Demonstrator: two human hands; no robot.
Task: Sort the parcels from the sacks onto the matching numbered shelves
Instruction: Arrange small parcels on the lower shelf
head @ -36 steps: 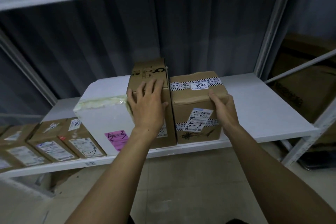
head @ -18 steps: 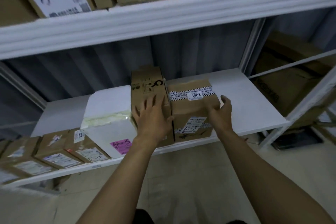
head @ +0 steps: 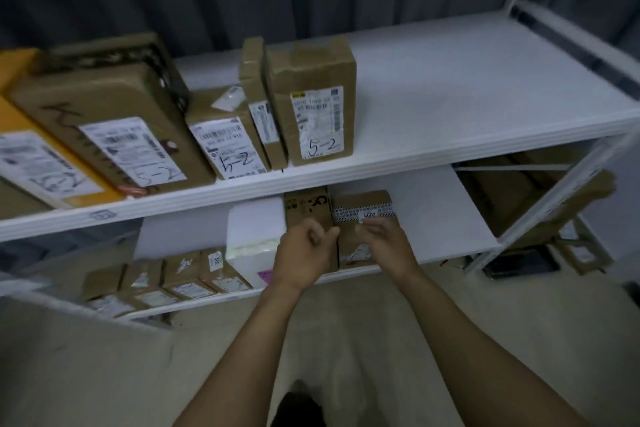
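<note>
While both my hands hang empty before the lower shelf, the entry reads as follows.

Item, left hand (head: 304,250): fingers curled in on themselves, nothing inside them. Whether the knuckles touch the cartons behind, I cannot tell.

Item, right hand (head: 389,246): fingers half bent and relaxed, gripping nothing, just beside the left.

Item, taped carton (head: 363,204): brown, with a striped tape band and a sticker reading 4002. It stands upright on the lower shelf (head: 433,211) directly behind my hands, with nothing holding it.

Item, tall carton (head: 306,204): stands close against the taped carton's left side.

Item, white foam box (head: 254,222): next along to the left, pink label on its front, writing too small to read.

Item, small cartons (head: 187,276): a row at the shelf's left end, labels blurred.

Item, upper shelf (head: 450,80): three labels among the parcels (head: 313,97) on its left half read 5-2; its right half is bare board.

Step, by my judgement: the placing is done, since the taped carton rests on the board by itself and I hold nothing.

Next move calls for: turning to the sacks, which are out of view, drawing one parcel, reading the number on it before lifting, and finding the shelf that bears the same number.
</note>
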